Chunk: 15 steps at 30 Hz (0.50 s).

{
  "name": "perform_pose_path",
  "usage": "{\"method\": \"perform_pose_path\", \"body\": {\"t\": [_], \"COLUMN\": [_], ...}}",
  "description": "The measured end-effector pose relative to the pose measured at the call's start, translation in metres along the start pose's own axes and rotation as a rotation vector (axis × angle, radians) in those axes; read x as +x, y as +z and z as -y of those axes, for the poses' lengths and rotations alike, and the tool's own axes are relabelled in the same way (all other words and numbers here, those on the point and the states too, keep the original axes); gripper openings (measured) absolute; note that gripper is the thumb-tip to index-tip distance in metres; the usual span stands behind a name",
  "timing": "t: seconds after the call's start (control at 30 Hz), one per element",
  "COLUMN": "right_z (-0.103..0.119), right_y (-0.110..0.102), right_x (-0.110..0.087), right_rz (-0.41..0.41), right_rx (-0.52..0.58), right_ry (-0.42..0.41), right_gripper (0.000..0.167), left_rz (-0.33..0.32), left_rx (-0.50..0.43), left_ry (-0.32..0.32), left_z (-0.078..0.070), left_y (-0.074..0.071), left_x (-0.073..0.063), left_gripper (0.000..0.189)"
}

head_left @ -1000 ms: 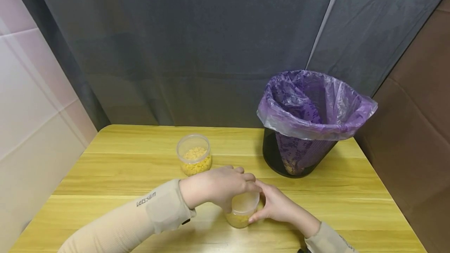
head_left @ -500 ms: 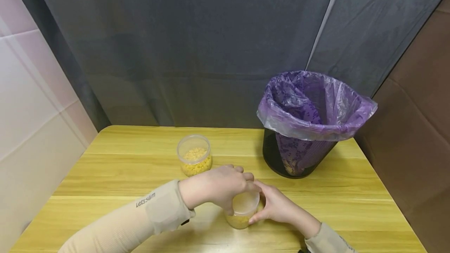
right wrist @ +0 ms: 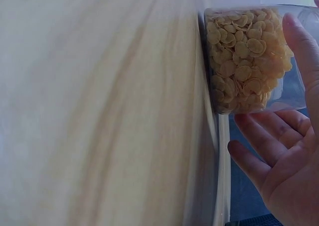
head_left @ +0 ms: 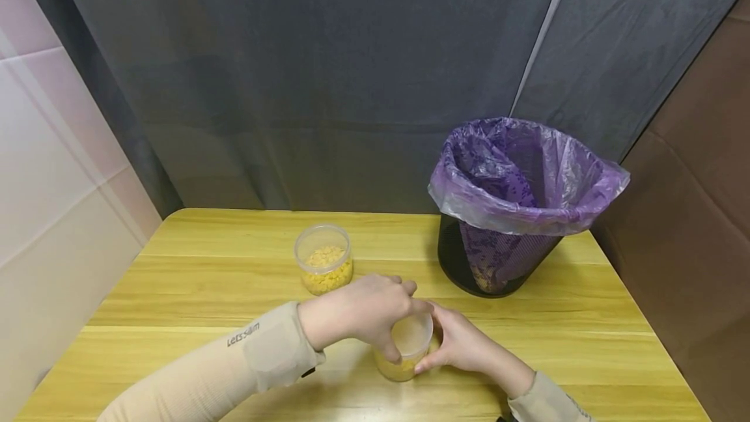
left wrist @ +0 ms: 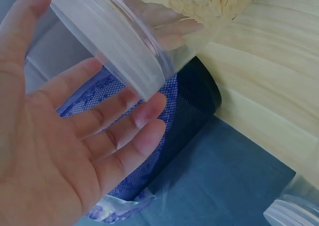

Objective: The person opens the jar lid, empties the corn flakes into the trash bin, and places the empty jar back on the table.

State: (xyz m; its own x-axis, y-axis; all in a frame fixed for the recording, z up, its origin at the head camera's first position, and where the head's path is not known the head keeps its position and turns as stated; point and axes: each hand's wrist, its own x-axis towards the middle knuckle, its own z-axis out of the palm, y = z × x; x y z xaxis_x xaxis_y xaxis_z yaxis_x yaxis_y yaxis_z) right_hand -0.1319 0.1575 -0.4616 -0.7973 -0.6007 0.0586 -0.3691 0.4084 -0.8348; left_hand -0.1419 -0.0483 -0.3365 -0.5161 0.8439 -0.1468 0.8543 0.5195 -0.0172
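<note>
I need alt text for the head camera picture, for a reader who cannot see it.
A person's left hand spans the lid of a clear jar of yellow flakes on a wooden table; the right hand holds the jar. Behind stand a second jar and, to the right, a black bin with a purple liner.

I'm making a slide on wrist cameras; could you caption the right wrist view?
Right hand around a clear jar part-filled with yellowish flakes on a wood-grain tabletop.

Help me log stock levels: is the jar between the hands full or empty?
Partly full: the right wrist view shows flakes filling only the lower part of the jar.
</note>
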Motion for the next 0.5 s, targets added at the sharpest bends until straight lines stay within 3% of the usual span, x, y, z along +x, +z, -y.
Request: {"method": "perform_pose_path", "body": {"t": [0.5], "right_z": [-0.0002], "right_y": [-0.0004], "right_x": [0.0002], "right_rz": [0.005], "right_rx": [0.009], "right_ry": [0.003], "right_gripper": [0.100], "left_rz": [-0.069], "left_rx": [0.017], "left_ry": [-0.041], "left_z": [-0.0025], "left_y": [0.0054], "left_x": [0.0022], "left_gripper": [0.075]}}
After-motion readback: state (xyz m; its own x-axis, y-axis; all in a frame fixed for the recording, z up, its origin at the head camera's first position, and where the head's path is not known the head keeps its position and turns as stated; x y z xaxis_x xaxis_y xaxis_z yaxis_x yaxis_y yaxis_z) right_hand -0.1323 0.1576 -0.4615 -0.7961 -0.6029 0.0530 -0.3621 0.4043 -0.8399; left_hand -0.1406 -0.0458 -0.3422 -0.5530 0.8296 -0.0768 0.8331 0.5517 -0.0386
